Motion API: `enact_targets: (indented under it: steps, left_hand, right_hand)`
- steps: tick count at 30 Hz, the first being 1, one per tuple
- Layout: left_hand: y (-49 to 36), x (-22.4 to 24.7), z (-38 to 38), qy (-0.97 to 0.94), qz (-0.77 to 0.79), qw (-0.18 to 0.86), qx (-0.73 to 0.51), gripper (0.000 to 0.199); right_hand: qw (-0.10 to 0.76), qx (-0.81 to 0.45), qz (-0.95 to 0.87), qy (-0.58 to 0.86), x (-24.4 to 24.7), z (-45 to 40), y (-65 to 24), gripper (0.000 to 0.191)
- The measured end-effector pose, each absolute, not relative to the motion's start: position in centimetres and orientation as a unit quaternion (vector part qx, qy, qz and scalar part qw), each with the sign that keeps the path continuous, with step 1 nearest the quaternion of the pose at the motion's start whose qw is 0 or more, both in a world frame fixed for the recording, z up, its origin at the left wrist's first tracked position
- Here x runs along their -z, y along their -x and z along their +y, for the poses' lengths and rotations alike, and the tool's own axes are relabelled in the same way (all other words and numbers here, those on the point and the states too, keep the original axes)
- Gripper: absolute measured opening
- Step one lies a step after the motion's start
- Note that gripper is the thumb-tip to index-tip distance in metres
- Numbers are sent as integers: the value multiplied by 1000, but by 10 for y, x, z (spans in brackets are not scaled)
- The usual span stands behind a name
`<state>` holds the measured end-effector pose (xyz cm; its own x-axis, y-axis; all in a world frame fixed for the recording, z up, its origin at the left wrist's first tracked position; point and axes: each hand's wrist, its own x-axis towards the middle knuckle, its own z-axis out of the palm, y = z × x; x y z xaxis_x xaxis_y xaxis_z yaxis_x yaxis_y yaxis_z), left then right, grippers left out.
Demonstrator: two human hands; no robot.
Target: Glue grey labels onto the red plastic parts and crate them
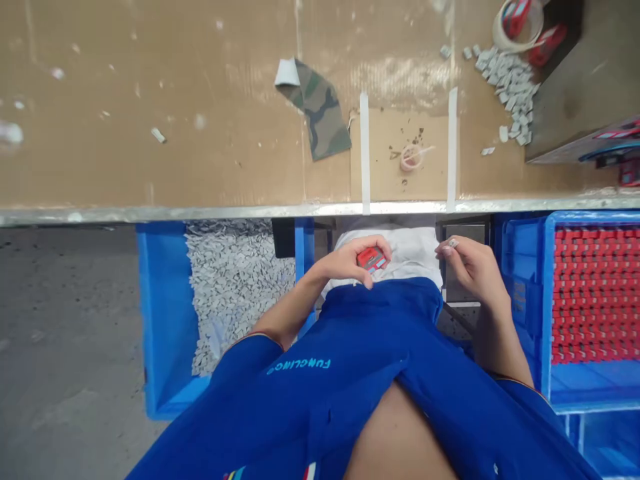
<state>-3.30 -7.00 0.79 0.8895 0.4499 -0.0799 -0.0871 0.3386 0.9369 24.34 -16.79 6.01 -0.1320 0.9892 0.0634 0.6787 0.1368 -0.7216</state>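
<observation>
Over my lap, my left hand (353, 261) is closed around a small red plastic part (371, 257) with grey on its face. My right hand (473, 267) pinches a small pale grey piece (453, 243) between thumb and fingertips, apart from the red part. A white cloth (413, 257) covers my legs below both hands. The grey piece resembles the loose pieces (235, 293) filling the blue bin (167, 320) on my left. To my right, a blue crate (547, 313) holds rows of red parts (595, 293).
The brown-covered bench (200, 167) runs across the front with a metal edge. On it are a camouflage cloth scrap (325, 117), a small round container (411, 157), a pile of grey pieces (515, 87), a tape roll (499, 33) and a large box-like object (590, 87).
</observation>
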Motion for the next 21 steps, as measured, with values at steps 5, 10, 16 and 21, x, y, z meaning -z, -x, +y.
enact_targets:
  steps: [5, 10, 16, 21]
  left_hand:
    - [39, -41, -41, -732, 195, 604, -248, 25]
    - [41, -40, -13, -725, 263, 562, -300, 26]
    - [26, -34, -2, -651, 360, 606, -281, 28]
    - [14, -25, -3, -540, 432, 641, -333, 54]
  right_hand:
    - [269, -113, -662, 690, -66, -118, -284, 37]
    - [243, -75, -621, 742, -54, -71, -308, 40]
    - [176, -74, -631, 752, -47, -43, -313, 39]
    - [186, -94, -627, 750, -34, -24, -317, 38]
